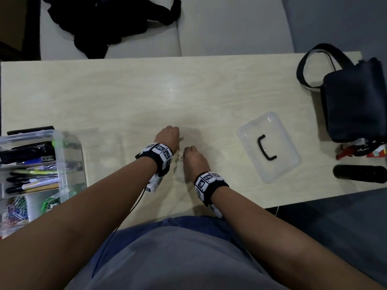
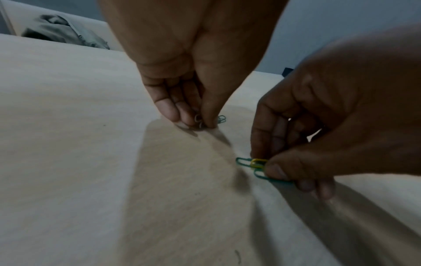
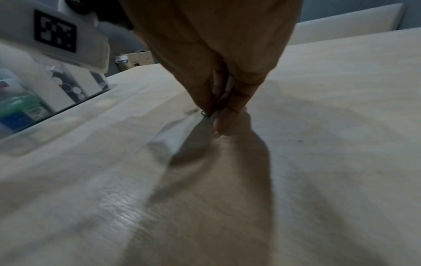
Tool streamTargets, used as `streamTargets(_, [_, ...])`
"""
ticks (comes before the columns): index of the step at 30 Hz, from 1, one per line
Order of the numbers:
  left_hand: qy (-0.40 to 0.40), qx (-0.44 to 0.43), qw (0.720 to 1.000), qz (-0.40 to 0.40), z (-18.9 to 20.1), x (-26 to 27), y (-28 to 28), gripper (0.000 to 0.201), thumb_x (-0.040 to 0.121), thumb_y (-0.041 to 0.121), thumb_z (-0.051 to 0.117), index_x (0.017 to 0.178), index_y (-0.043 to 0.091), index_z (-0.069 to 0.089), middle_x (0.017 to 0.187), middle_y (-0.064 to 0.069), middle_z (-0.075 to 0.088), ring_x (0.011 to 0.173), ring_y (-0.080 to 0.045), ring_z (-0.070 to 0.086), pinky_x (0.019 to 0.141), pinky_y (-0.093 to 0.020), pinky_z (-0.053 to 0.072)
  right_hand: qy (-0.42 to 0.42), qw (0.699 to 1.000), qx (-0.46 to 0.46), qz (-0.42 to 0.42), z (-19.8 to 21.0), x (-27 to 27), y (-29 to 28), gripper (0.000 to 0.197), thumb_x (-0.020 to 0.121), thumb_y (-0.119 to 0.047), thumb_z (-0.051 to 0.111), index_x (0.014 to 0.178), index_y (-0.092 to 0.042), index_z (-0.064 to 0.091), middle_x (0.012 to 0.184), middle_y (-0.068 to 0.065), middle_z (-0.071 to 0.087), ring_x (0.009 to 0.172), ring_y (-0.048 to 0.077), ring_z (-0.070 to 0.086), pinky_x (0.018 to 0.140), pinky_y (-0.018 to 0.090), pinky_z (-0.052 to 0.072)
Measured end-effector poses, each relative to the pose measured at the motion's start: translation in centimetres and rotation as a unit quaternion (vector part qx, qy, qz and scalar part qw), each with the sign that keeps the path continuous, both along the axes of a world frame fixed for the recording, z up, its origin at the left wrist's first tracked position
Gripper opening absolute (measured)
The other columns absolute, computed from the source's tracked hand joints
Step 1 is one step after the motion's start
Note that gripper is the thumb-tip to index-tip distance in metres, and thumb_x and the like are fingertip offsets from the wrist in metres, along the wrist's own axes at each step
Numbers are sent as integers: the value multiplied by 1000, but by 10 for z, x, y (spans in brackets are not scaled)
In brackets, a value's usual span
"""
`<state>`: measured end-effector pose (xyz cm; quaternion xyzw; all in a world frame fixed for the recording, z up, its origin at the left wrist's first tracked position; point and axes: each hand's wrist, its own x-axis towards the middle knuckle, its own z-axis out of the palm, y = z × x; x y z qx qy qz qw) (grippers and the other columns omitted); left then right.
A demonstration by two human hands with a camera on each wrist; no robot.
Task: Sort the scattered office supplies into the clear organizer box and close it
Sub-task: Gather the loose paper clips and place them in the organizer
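Both hands work at the middle of the table (image 1: 125, 97). My left hand (image 2: 200, 124) pinches pale paper clips (image 2: 197, 118) between thumb and fingers, right at the table top; a green clip (image 2: 221, 119) shows just behind the thumb. My right hand (image 2: 268, 167) pinches green and yellow paper clips (image 2: 252, 162) close beside it. In the head view a clip (image 1: 181, 139) sticks out by the left hand (image 1: 169, 132) and another (image 1: 180, 156) by the right hand (image 1: 191, 155). The clear organizer box (image 1: 62, 164) stands open at the left edge with pens, markers and coloured clips inside. Its clear lid (image 1: 247, 132) lies to the right.
A dark shoulder bag (image 1: 354, 101) sits at the table's right end, with red-and-white items (image 1: 351, 150) and a black cylinder (image 1: 360, 173) in front of it. Behind the table is a pale sofa with a black garment (image 1: 104, 24).
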<state>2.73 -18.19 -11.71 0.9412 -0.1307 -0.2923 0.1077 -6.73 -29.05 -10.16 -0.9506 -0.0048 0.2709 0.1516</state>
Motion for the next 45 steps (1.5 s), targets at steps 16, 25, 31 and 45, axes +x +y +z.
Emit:
streamTargets(16, [24, 8, 998, 62, 2, -42, 28, 16, 95, 13, 49, 101, 0, 56, 109, -22, 59, 101, -40, 56, 76, -38, 39, -7, 999, 25, 18, 13, 9, 0, 14, 88, -7, 56, 101, -3, 53, 102, 21, 64, 89, 41, 62, 69, 42, 46])
streamTargets(25, [4, -13, 993, 120, 36, -53, 52, 17, 92, 13, 50, 98, 2, 62, 101, -19, 66, 94, -38, 60, 71, -36, 45, -13, 988, 109, -107, 31, 12, -11, 11, 78, -9, 55, 85, -16, 57, 85, 7, 67, 83, 31, 61, 73, 38, 53])
streamTargets(31, [-32, -59, 980, 185, 61, -70, 81, 19, 90, 13, 47, 93, 3, 62, 94, -19, 67, 88, -39, 60, 68, -36, 45, -40, 975, 178, -127, 54, 13, 13, 14, 75, -7, 57, 78, -20, 58, 78, 0, 66, 74, 23, 62, 70, 38, 55])
streamTargets(45, [-123, -123, 926, 335, 127, -96, 186, 10, 83, 12, 57, 77, 7, 63, 81, -14, 69, 84, -35, 62, 73, -37, 52, -99, 939, 327, -28, 110, 18, 137, 9, 80, -6, 58, 85, -14, 58, 72, 5, 64, 60, 28, 64, 52, 45, 56])
